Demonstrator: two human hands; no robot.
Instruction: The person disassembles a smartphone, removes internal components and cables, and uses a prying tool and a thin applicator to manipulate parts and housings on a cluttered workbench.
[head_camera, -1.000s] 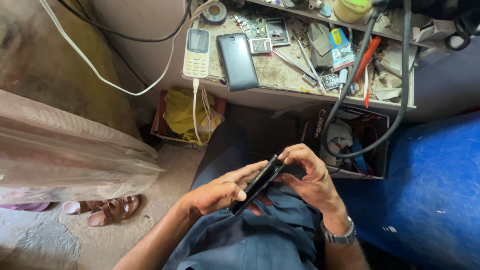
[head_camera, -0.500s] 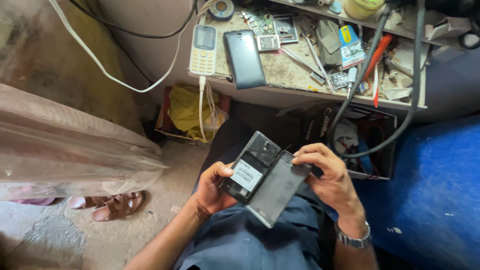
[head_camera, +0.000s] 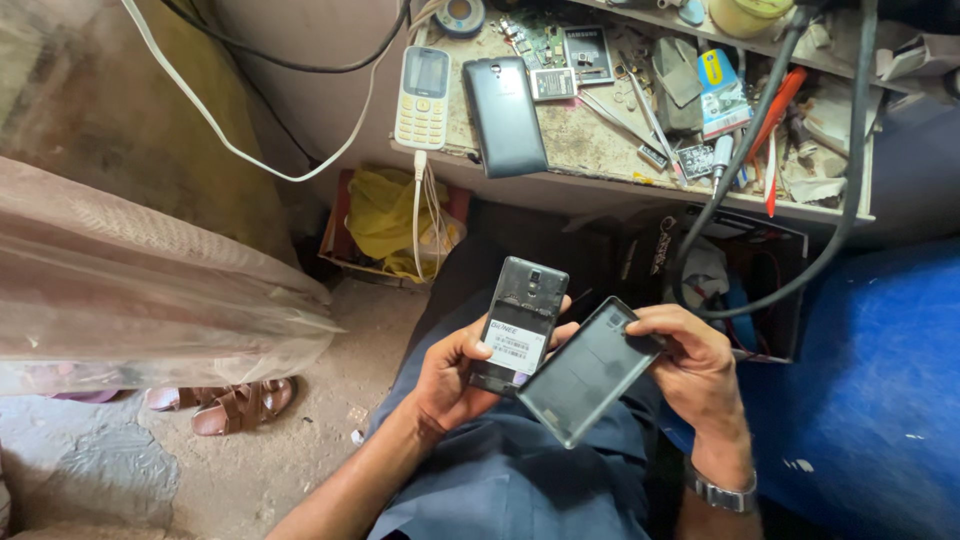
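Back cover (head_camera: 588, 372) is off, pinched in the right hand (head_camera: 690, 365) fingers over the lap, left hand (head_camera: 455, 375) fingers clasp the opened smartphone (head_camera: 519, 325), its labelled battery not yet removed.

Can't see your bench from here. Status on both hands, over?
Left hand holds opened phone, battery showing. Right hand holds detached back cover, overlapping the phone's lower corner. Nothing else between hands.
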